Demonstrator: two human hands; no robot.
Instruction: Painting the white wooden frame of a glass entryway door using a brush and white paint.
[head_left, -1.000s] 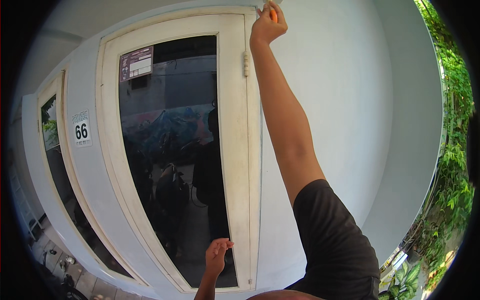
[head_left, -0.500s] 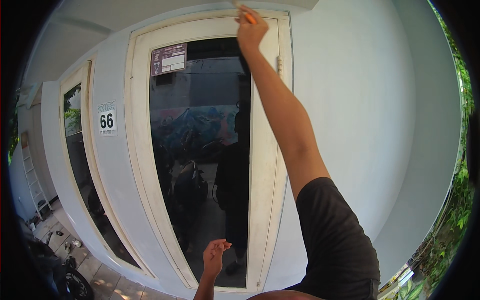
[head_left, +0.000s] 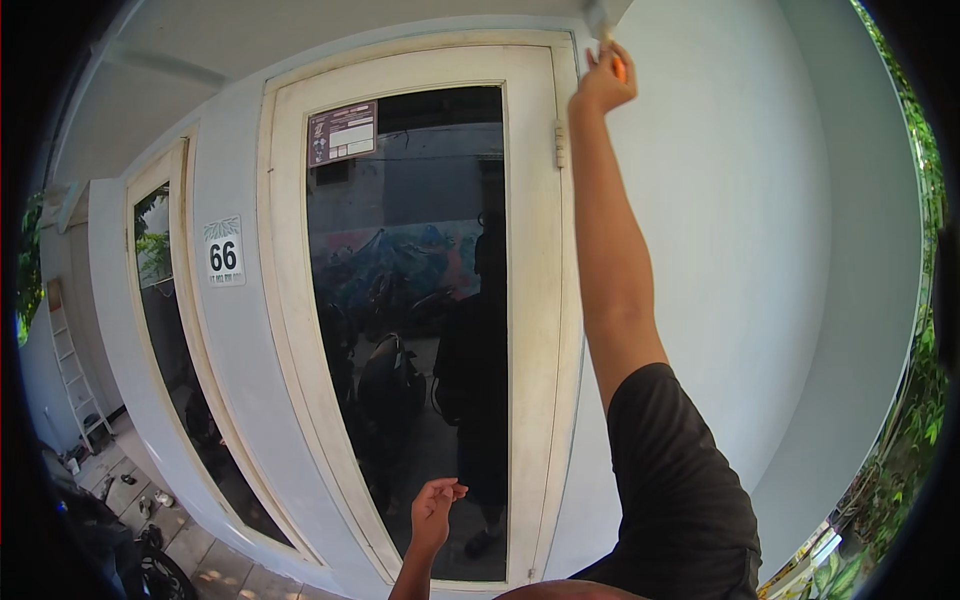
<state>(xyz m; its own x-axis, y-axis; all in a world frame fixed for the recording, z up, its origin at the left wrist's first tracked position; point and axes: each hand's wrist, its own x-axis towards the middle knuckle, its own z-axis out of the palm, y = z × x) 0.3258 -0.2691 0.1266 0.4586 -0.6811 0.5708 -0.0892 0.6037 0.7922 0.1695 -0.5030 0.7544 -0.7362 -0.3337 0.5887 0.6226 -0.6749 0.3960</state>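
Pale blue-grey wall [head_left: 720, 250] surrounds a cream-framed door [head_left: 535, 300] with a dark glass pane [head_left: 420, 180], and a ceiling [head_left: 250, 40] overhangs it. 1 hinge [head_left: 560, 145] shows high on the frame's right side; a printed sticker [head_left: 343, 133] sits in the pane's upper left corner.

Just beyond the door's upper right corner, close to the ceiling's edge, a paintbrush [head_left: 605, 38] with an orange grip points upward, pinched between the thumb and fingers of the right hand [head_left: 606, 85]. Whether its bristles touch the surface there, I cannot tell. The right arm reaches up nearly straight out of a black sleeve [head_left: 680, 470].

Low in front of the glass, the left hand [head_left: 432, 512] is raised and empty, its fingers slack and loosely bent.

Left of the door come a white number plaque [head_left: 223, 250] and a 2nd, narrower glazed frame [head_left: 188, 300]. Farther left, a white ladder [head_left: 72, 365] leans near paved floor [head_left: 215, 565]; a dark motorbike [head_left: 160, 575] shows partly at lower left. Green foliage [head_left: 900, 410] lines the right edge.
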